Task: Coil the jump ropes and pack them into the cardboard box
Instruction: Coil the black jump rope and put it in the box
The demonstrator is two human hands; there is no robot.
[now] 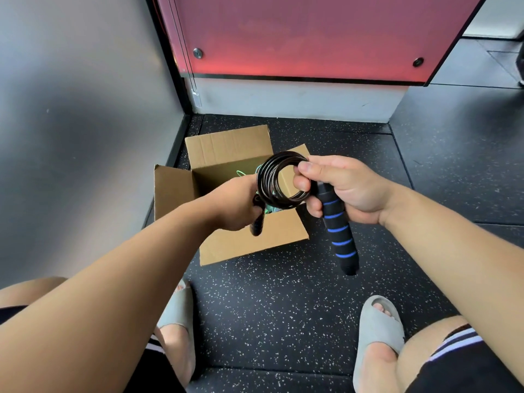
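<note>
The black speckled floor (283,307) takes most of the view. On it, in the corner by the grey wall (71,109), stands the cardboard box (255,242) with its flaps folded outward, probably so that ropes can go in from above without obstacle. The right hand (340,188) is closed around the right side of a black rope coil (265,182) and around the upper end of the blue-striped handle (338,234), which hangs down free; I think this grip stops the loops from springing open. The left hand (235,205) grips the other handle (257,225), of which only the lower end shows below the fist. The coil is held just over the box opening and looks finished, so lowering it inside is likely the next step. In the box a thin green cord (241,173) shows, maybe another rope, but hand and coil hide most of it, and the box bottom cannot be seen.
</note>
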